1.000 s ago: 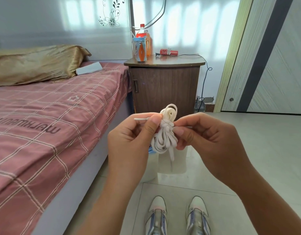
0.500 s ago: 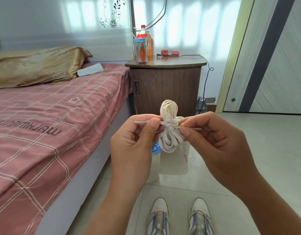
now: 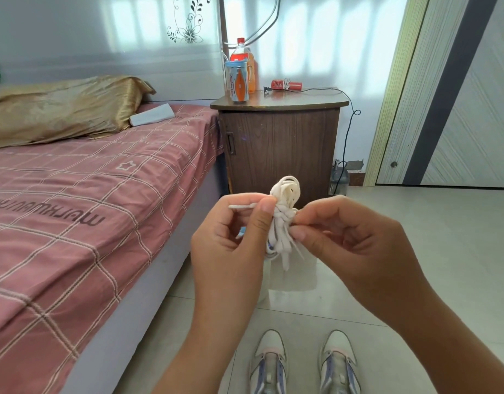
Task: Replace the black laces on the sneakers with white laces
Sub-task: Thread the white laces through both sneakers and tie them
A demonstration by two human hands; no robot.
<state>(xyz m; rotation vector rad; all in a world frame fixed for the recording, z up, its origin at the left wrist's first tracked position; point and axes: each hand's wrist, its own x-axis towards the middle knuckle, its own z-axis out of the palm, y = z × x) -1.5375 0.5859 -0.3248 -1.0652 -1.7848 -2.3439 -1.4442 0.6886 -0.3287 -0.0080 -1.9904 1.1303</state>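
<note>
So from my seat at the feed: both hands are up mid-frame with the bundle of white laces point(image 3: 283, 216) caught between them. The left hand point(image 3: 230, 248) has its thumb and fingers point(image 3: 263, 216) pinched narrow on the bundle's left side, and one stiff lace tip point(image 3: 240, 206) sticks out sideways past the thumb. The right hand point(image 3: 355, 245) pinches the wrapped middle of the bundle from the other side, fingers curled in tight. The laces are still coiled up, a loop poking out the top and loose ends dangling underneath.

The sneakers point(image 3: 304, 365) sit on the tiled floor point(image 3: 444, 251) at the bottom edge, side by side, toes pointing away from me, well below the hands. Can't tell from this angle what's in their eyelets.

Around it: bed point(image 3: 74, 209) with a pink checked sheet on the left, a wooden nightstand point(image 3: 279, 143) behind the hands with a soda bottle point(image 3: 243, 66) and a cup point(image 3: 237, 82) on top.
</note>
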